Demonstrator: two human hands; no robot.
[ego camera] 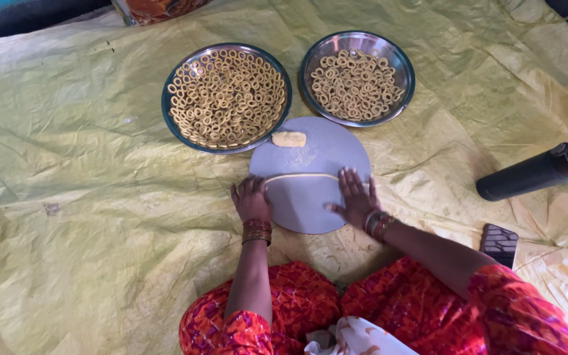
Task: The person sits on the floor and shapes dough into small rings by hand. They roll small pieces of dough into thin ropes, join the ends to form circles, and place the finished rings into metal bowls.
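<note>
A round grey board (310,154) lies on the yellow sheet in front of me. Across it stretches a thin rope of yellow dough (300,176). My left hand (251,199) rests flat on the board's left edge over the rope's left end. My right hand (356,197) lies flat with fingers spread on the rope's right end. A small lump of dough (288,139) sits at the board's far edge. Beyond the board stand two steel plates (172,121) (405,98), each filled with several small dough rings (226,95).
A dark bottle (537,172) lies on its side at the right. A dark phone (499,243) lies near my right elbow. The yellow plastic sheet (67,164) covers the floor. A container's base (156,10) shows at the top edge.
</note>
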